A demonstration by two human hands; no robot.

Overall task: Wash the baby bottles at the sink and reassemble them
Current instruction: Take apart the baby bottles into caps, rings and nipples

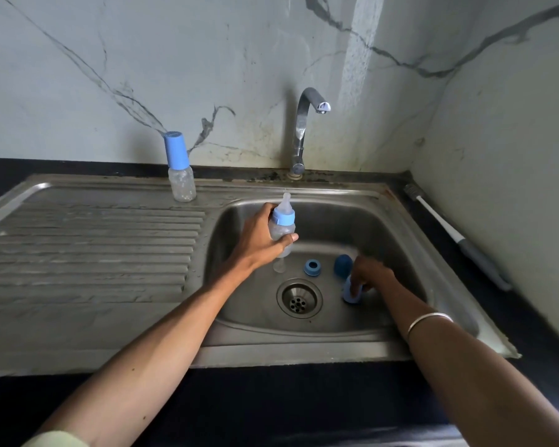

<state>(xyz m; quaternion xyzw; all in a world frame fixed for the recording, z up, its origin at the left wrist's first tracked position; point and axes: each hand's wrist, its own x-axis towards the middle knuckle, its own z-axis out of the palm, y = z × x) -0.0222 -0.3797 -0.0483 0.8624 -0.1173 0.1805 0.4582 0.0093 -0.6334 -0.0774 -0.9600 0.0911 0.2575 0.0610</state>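
My left hand grips a clear baby bottle upright over the steel sink basin; its blue collar and teat are on. My right hand is down on the basin floor, fingers curled round a light blue cap. A blue screw ring and a darker blue cap lie on the basin floor, and a clear teat stands below the held bottle. A second bottle with its blue cap on stands on the sink's back rim.
The chrome tap rises behind the basin; no water shows. The drain sits mid-basin. A ribbed draining board stretches left. A bottle brush lies on the black counter at right, near the marble wall.
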